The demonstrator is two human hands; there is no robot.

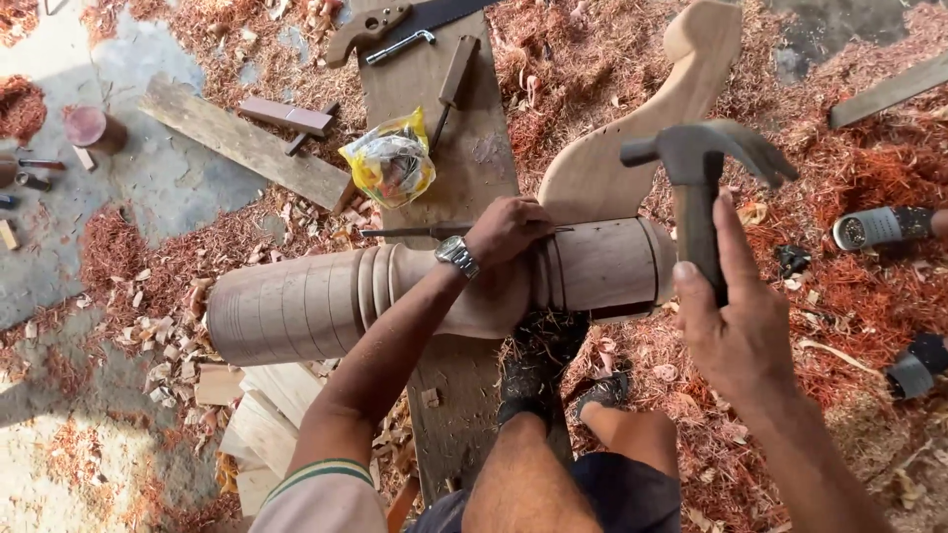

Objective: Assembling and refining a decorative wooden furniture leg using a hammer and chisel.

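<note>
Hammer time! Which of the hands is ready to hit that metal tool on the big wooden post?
Probably the right hand: it grips the claw hammer, raised above the turned wooden post. The left hand is busy pressing the chisel against the post.

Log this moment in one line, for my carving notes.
left hand: holds chisel on turned post | right hand: claw hammer raised

Post [316, 306] lying crosswise on plank [434, 89], w/ left hand [506, 229] on top, chisel [415, 233] under it. Hammer [703, 168] up in right hand [736, 331], right of post. Bag [390, 163] and saw [395, 22] on plank behind; curved piece [642, 118] behind post's right end.
</note>
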